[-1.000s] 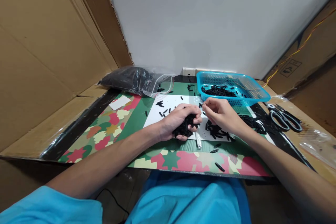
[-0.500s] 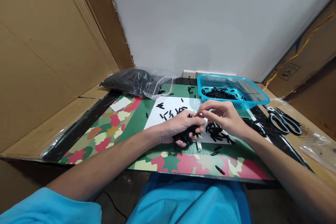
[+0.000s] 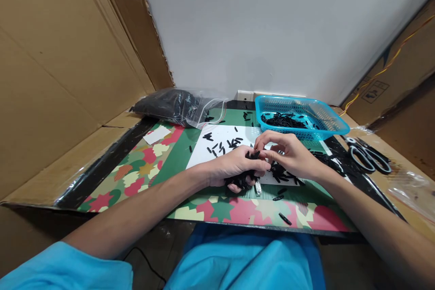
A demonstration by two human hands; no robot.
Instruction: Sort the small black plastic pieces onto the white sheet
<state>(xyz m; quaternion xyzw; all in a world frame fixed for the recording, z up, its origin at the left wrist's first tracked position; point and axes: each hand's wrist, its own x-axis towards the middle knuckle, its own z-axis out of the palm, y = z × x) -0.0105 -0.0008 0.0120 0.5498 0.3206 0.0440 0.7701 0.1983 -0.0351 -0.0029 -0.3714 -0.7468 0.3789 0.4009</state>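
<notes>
Small, slender black pieces (image 3: 242,181) are clutched in a jumbled bunch by the left hand (image 3: 236,165); the topmost are met by fingertips of the right hand (image 3: 288,152); a loose heap (image 3: 281,174) is spread beside the grip; strays (image 3: 234,143) are scattered beyond it.

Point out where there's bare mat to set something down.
Bare patterned mat lies between the small white card and the left forearm; a narrower bare strip runs along the near edge, left of the lone black piece. It is crowded on the white sheet, where black pieces are strewn around the left hand and right hand.
</notes>
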